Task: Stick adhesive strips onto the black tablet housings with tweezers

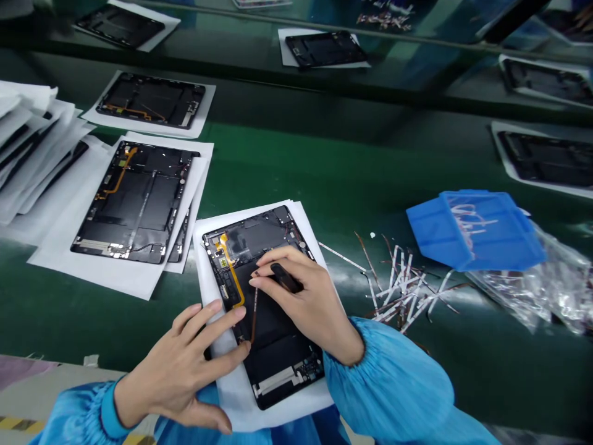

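Note:
A black tablet housing [273,334] lies open side up on white paper sheets [231,395] in front of me. An orange flex cable [235,278] runs along its left side. My right hand [306,296] is closed around a black pen-like tool [286,278]; its tip is hidden by the fingers. From those fingertips a thin brown strip cable [254,309] runs down inside the housing. My left hand [194,358] is open, fingers spread, over the housing's left edge. One of its fingertips touches the lower end of the strip cable, pressing against the housing.
Loose white-and-brown strip cables [407,290] lie in a pile to the right. Beyond them a blue plastic bin [491,232] rests by a clear plastic bag [523,303]. Another tablet housing [139,204] and a paper-layered stack [32,148] are left. More housings [152,99] lie farther back.

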The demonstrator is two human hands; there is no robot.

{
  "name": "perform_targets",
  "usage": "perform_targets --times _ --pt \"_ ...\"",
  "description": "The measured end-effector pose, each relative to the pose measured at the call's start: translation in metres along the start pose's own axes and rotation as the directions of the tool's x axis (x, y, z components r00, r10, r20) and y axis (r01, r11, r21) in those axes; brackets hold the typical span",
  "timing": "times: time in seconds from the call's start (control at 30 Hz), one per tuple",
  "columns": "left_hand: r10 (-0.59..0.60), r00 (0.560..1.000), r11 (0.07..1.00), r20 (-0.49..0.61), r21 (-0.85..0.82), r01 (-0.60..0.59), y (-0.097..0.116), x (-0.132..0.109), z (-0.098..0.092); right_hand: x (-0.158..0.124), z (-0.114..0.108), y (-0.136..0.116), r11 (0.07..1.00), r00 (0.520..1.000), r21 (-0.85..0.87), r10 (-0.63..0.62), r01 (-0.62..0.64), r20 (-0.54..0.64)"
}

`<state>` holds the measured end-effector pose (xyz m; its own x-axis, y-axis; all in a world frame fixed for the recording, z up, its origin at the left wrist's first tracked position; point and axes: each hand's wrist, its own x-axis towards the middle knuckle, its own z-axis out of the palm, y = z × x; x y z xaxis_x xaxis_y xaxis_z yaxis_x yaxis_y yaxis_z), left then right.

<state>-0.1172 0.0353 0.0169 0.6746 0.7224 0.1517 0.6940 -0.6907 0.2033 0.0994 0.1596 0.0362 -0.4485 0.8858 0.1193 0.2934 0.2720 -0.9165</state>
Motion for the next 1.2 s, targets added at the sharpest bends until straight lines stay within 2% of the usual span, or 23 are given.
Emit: perform_targets --times 0.33,0.57,0.83,1.2 --pt "-0.06 0.998 0.992 0.027 -0.112 0.062 0.0 -0.004 0.006 0.004 0.001 0.003 0.999 0.999 0.027 0.04 -0.041 0.029" --pt "-0.069 0.997 0.994 0.04 -0.08 0.072 0.003 0.003 0.008 0.005 0.0 0.005 0.999 0.999 0.006 0.041 -0.042 0.032" --pt "-0.08 0.997 0.995 0.0 -0.055 0.08 0.008 0.004 0.015 0.006 0.008 0.017 0.996 0.999 -0.088 -0.033 0.03 -0.028" --pt "-0.107 0.994 0.989 -0.033 -0.11 0.103 0.005 0.004 0.018 0.005 0.016 0.019 0.986 0.999 -0.168 0.008 -0.015 -0.043"
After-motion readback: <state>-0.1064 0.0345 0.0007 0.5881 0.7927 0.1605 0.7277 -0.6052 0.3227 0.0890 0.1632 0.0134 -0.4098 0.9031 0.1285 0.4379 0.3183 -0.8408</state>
